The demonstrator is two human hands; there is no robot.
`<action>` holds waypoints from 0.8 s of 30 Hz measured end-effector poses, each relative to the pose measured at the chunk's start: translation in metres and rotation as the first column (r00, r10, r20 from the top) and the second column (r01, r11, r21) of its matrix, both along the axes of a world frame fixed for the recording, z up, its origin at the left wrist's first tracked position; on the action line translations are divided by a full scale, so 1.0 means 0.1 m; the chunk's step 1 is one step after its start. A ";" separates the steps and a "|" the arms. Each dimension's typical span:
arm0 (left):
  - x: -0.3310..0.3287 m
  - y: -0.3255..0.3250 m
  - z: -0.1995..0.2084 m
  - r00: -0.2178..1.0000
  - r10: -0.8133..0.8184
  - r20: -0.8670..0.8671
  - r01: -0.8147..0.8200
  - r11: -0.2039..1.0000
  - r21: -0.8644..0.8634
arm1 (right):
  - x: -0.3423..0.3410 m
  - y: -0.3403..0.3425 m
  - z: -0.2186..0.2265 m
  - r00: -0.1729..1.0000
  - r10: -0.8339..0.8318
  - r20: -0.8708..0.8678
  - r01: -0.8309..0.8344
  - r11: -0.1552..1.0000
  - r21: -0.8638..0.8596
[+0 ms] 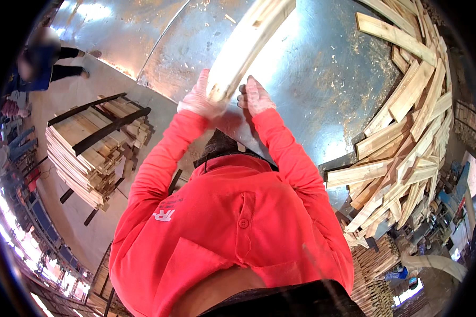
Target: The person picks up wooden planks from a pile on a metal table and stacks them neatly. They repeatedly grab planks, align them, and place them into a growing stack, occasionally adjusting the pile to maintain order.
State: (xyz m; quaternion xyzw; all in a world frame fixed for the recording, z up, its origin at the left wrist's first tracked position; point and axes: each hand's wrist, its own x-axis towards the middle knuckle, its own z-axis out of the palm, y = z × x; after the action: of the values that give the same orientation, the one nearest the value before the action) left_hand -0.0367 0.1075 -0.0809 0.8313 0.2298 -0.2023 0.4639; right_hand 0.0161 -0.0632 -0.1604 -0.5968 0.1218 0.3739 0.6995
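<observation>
A long pale wooden board [247, 47] reaches from my hands toward the far edge of the view, above a shiny metal tabletop [322, 74]. My left hand [200, 100], in a whitish glove, grips the board's near end from the left side, with the thumb side along its edge. To the right of that end is my right hand [257, 97], also gloved, with dark fingertips. Its fingers are stretched out beside the board, with a gap between them and the wood. Both forearms are in red sleeves.
A jumbled heap of wooden boards [396, 38] lies along the tabletop's right side. On the floor to the left stands a stack of boards [82, 132] with dark bars across it. Another person [37, 71] is at the far left. Sawdust and chips dot the metal.
</observation>
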 end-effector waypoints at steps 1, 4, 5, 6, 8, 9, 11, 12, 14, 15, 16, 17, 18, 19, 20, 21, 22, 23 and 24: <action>0.00 0.20 -0.10 0.986 0.133 0.103 -0.093 0.941 -0.325 | 0.00 0.01 0.04 0.991 -0.056 -0.120 0.071 0.990 0.125; 0.02 0.51 -0.33 0.950 0.239 -0.202 -0.259 0.243 -0.935 | -0.06 0.19 0.32 0.990 -0.140 0.011 0.122 0.894 0.430; 0.02 0.47 -0.15 0.929 0.268 -0.256 -0.327 0.269 -0.906 | -0.08 0.33 0.40 0.980 -0.193 0.053 0.156 0.904 0.398; 0.04 0.63 -0.47 0.977 0.192 -0.096 -0.210 0.753 -0.624 | -0.10 0.49 0.48 0.966 -0.240 0.096 0.190 0.911 0.367; 0.38 0.71 -0.18 0.951 0.065 -0.302 -0.090 0.994 -0.067 | -0.01 0.62 0.30 0.939 -0.203 0.279 0.141 0.964 0.225; 0.43 0.66 -0.06 0.985 0.101 -0.141 -0.098 0.995 0.029 | 0.02 0.61 0.35 0.932 0.058 0.359 -0.037 0.997 -0.063; 0.50 0.65 0.04 0.976 0.116 0.183 -0.149 0.973 0.176 | 0.11 0.68 0.61 0.771 0.577 0.271 -0.297 0.702 -0.648; 0.57 0.58 0.11 0.991 0.061 0.117 -0.091 0.957 0.276 | 0.07 0.75 0.77 0.719 0.637 0.279 -0.298 0.645 -0.704; 0.73 0.38 0.34 0.998 -0.057 -0.029 0.064 0.892 0.447 | 0.06 0.71 0.89 0.686 0.704 0.183 -0.523 0.652 -0.548; 0.71 0.41 0.26 0.999 -0.034 -0.042 0.049 0.891 0.452 | 0.07 0.69 0.92 0.664 0.734 0.145 -0.614 0.645 -0.455; 0.78 0.43 0.15 0.999 -0.024 -0.032 0.036 0.890 0.455 | -0.06 0.63 0.66 0.778 0.572 0.261 -0.533 0.820 -0.209; 0.91 0.41 0.07 0.999 -0.037 -0.016 0.040 0.894 0.446 | -0.19 0.58 0.37 0.862 0.399 0.312 -0.441 0.894 0.076; 0.96 0.38 0.29 0.990 -0.011 -0.140 0.074 0.886 0.458 | -0.19 0.40 0.50 0.757 0.487 0.436 -0.425 0.873 -0.238; 0.90 0.57 0.26 0.995 -0.018 -0.102 0.062 0.891 0.450 | -0.18 0.25 0.70 0.621 0.618 0.483 -0.348 0.769 -0.536; 0.83 0.83 0.20 0.999 -0.020 -0.043 0.037 0.896 0.442 | -0.18 0.06 0.74 0.607 0.607 0.512 -0.255 0.760 -0.598; 0.79 1.10 0.16 1.000 -0.014 0.004 0.011 0.898 0.440 | -0.17 -0.22 0.77 0.597 0.599 0.534 -0.156 0.739 -0.655; 0.77 1.40 0.12 1.000 0.001 0.025 -0.012 0.885 0.465 | -0.17 -0.56 0.83 0.631 0.569 0.528 -0.016 0.690 -0.724; 0.89 1.58 0.28 0.998 -0.006 -0.070 0.048 0.791 0.610 | -0.17 -0.91 0.91 0.666 0.531 0.524 0.124 0.614 -0.780; 0.89 2.02 0.17 1.000 -0.018 0.024 -0.003 0.737 0.675 | -0.20 -1.22 1.02 0.691 0.496 0.526 0.238 0.532 -0.813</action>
State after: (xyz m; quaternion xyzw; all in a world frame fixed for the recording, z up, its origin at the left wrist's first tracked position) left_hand 0.0519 0.3093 -0.0641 0.9466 0.2774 -0.0951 0.1337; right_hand -0.0040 -0.1854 -0.0582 -0.9564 -0.0440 0.0638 0.2815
